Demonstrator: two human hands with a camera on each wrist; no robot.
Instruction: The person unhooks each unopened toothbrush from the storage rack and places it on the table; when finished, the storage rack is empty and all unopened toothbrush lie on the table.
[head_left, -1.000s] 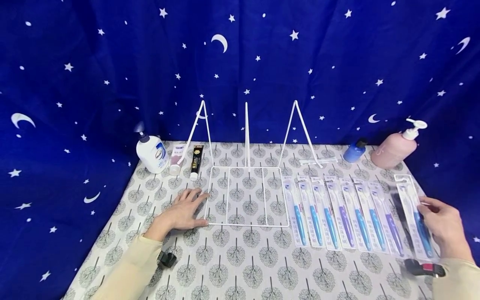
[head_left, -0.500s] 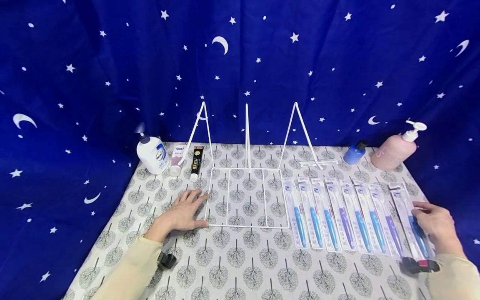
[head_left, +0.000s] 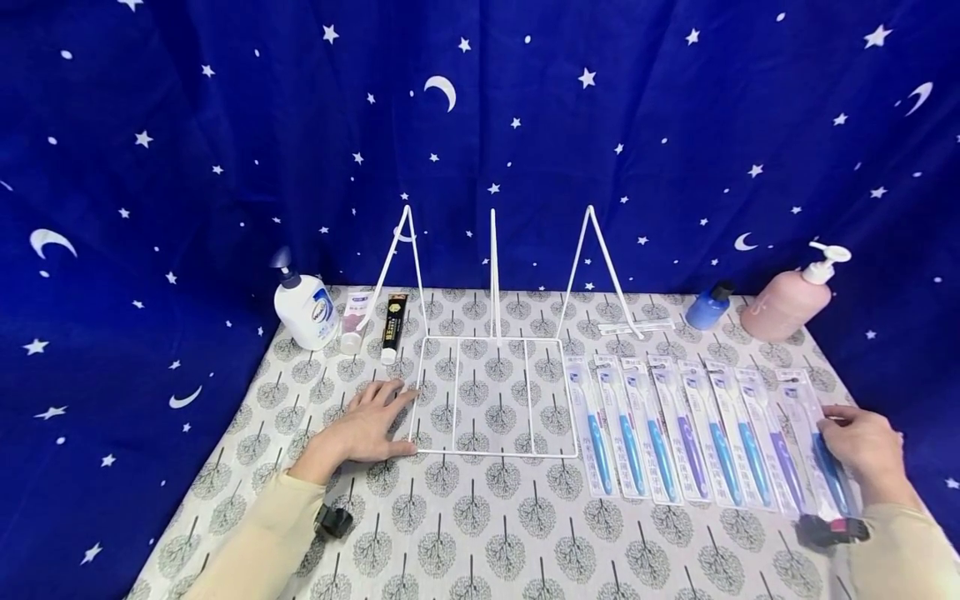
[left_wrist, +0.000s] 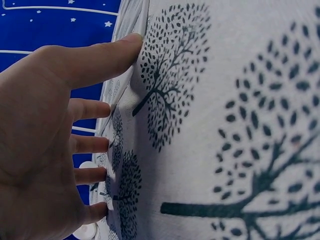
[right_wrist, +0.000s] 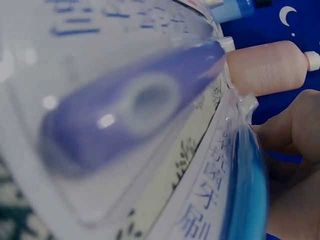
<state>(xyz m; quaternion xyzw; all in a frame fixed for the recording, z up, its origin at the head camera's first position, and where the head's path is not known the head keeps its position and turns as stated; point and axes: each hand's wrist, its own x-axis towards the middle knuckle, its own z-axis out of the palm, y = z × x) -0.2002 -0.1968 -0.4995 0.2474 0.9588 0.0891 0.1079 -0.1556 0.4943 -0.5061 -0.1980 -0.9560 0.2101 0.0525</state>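
My right hand (head_left: 866, 446) pinches the right edge of a packaged toothbrush (head_left: 828, 467) with a blue handle, at the right end of a row. Just left of it lies a packaged toothbrush with a purple handle (right_wrist: 125, 110), large and blurred in the right wrist view. Several more packaged toothbrushes (head_left: 690, 450) with blue or purple handles lie side by side towards the rack. My left hand (head_left: 369, 423) rests on the patterned cloth, fingers spread, thumb and fingertips right at the left side of a white wire rack (head_left: 495, 454). It holds nothing.
At the back left stand a white pump bottle (head_left: 306, 312), a pale tube (head_left: 356, 321) and a black tube (head_left: 393, 329). A blue bottle (head_left: 707, 308) and a pink pump bottle (head_left: 786, 307) are at the back right. A starry blue curtain (head_left: 525, 150) hangs behind.
My right hand has moved left with the blue-handled packaged toothbrush, bringing it close beside the purple-handled one. The left hand has stayed in place.
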